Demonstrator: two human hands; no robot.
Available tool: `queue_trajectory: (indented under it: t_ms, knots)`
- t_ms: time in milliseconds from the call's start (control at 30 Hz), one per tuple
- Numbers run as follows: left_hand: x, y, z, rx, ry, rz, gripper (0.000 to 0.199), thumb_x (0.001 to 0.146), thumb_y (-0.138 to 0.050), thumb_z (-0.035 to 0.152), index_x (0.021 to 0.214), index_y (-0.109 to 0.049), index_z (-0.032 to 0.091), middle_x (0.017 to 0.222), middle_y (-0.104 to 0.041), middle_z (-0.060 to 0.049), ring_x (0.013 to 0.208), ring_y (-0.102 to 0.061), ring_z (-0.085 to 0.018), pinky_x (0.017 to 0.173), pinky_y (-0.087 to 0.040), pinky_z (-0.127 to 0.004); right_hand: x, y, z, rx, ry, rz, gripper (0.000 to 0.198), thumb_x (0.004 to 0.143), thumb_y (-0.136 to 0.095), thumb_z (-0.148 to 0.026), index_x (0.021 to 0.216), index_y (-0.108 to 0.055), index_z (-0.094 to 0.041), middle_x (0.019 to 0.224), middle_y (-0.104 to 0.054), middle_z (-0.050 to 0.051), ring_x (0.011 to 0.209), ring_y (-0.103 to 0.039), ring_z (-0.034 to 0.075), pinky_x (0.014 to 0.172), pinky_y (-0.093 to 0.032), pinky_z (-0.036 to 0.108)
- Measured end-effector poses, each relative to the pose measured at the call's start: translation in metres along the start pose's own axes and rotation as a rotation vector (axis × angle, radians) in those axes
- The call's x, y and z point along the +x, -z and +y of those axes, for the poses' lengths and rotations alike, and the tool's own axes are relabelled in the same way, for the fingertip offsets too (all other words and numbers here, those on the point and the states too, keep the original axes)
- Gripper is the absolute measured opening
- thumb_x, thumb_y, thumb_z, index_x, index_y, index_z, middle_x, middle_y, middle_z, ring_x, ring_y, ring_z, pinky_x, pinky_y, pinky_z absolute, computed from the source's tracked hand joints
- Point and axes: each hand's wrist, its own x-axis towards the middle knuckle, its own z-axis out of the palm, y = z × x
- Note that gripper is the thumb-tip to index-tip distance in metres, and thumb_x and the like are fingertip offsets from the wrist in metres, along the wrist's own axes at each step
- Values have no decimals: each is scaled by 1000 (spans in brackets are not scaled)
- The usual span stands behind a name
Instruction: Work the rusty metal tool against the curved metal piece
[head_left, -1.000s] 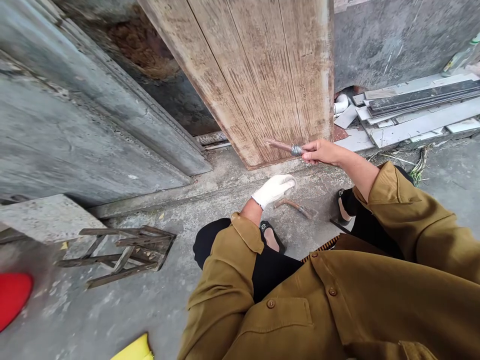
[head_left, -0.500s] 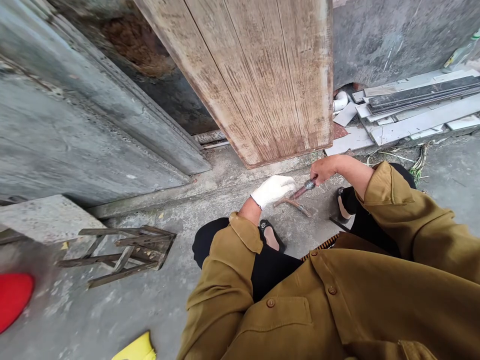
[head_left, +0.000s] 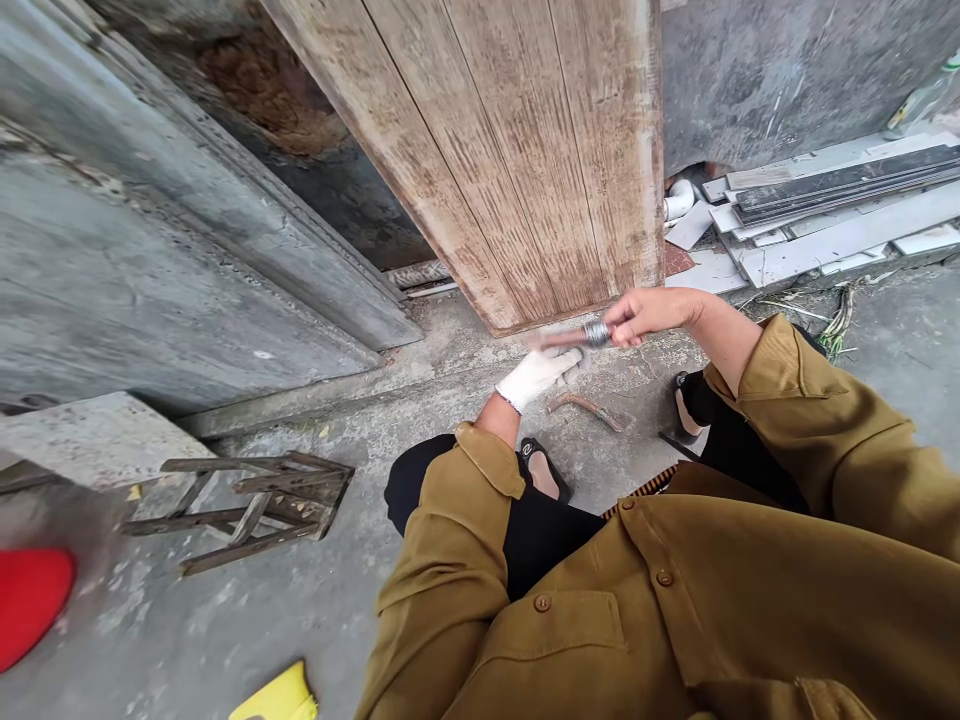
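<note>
My right hand (head_left: pixel 637 318) is closed round one end of a brown stick-like tool (head_left: pixel 570 338) with silvery wire wound round it beside my fingers. Its far end points left and is smeared by motion, passing just above my left hand (head_left: pixel 531 380). That left hand wears a white glove, its fingers curled; a blurred greyish patch shows at the fingertips, and I cannot make out what they hold. Below, on the concrete, lies a bent wooden piece (head_left: pixel 589 408) with a wire binding and a flared end.
A weathered plank panel (head_left: pixel 540 160) leans in front of me. Tile strips (head_left: pixel 847 215) are stacked to the right. On the left stand a small wooden stool frame (head_left: pixel 247 500) and a pale board (head_left: pixel 97 435). A red round object (head_left: pixel 30 605) and a yellow item (head_left: pixel 277 695) lie lower left.
My right hand has raised the tool and swung it level, its free end now up and left over the glove. My left hand has shifted slightly left.
</note>
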Motion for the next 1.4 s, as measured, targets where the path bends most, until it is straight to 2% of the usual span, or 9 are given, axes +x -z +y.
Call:
queue_trajectory:
  t_ms: [133, 233, 367, 500, 700, 933, 1100, 1267, 1400]
  knots:
    - [-2, -10, 7, -78, 15, -112, 41, 88, -56, 51, 89, -66, 11, 59, -53, 0, 49, -45, -8, 46, -31, -19, 5, 3, 0, -112, -139, 605, 26, 94, -57, -38, 93, -65, -13, 75, -62, 4, 64, -51, 11, 61, -40, 25]
    - [-6, -14, 16, -107, 6, -176, 40, 87, -58, 49, 87, -66, 10, 56, -49, 1, 49, -42, -8, 47, -29, -20, 14, 3, 6, -525, -438, 690, 28, 93, -58, -34, 103, -70, -12, 90, -68, 12, 80, -61, 19, 70, -42, 30]
    - [-9, -10, 21, -27, -46, -178, 36, 87, -58, 46, 83, -66, 10, 56, -48, 2, 50, -40, -8, 50, -30, -21, 22, -8, 16, -852, -636, 290, 32, 88, -63, -32, 109, -75, -12, 102, -71, 17, 92, -64, 26, 76, -43, 34]
    - [-10, -3, 14, 144, -27, -79, 33, 87, -58, 44, 86, -66, 12, 62, -53, 2, 53, -42, -8, 52, -32, -21, 23, -21, 20, -666, -622, -259, 20, 83, -67, -25, 98, -77, -16, 73, -67, 4, 68, -59, 16, 68, -41, 29]
    - [-6, 4, 6, 232, -23, 25, 33, 87, -56, 44, 87, -64, 13, 68, -57, 1, 57, -46, -9, 55, -38, -21, 14, -17, 8, -240, -336, -420, 15, 83, -67, -28, 89, -72, -15, 67, -61, -3, 60, -53, 9, 62, -39, 23]
    - [1, -7, 3, 20, 14, -7, 38, 92, -49, 47, 87, -63, 12, 65, -56, -2, 55, -51, -9, 51, -39, -19, -5, 8, 4, 53, -50, 360, 25, 87, -66, -40, 88, -64, -15, 75, -62, 1, 60, -49, 9, 59, -40, 23]
    - [-6, -21, 14, 25, 42, -181, 37, 89, -54, 47, 86, -68, 14, 57, -56, -2, 50, -48, -11, 48, -37, -23, 7, 9, 12, -228, -344, 678, 24, 94, -56, -37, 92, -66, -15, 77, -64, 7, 66, -53, 14, 63, -41, 28]
    - [-14, -15, 24, 122, 24, -95, 28, 86, -60, 45, 82, -72, 21, 65, -64, -7, 56, -51, -16, 54, -42, -30, 21, -4, 20, -819, -569, 407, 27, 88, -62, -32, 103, -74, -14, 95, -70, 15, 88, -63, 25, 75, -42, 34]
    - [-15, -3, 20, 229, -8, 60, 26, 85, -58, 44, 83, -72, 22, 71, -68, -6, 62, -55, -17, 58, -44, -31, 21, -15, 19, -645, -580, -144, 13, 81, -69, -21, 89, -77, -15, 73, -66, 5, 69, -59, 16, 68, -41, 29]
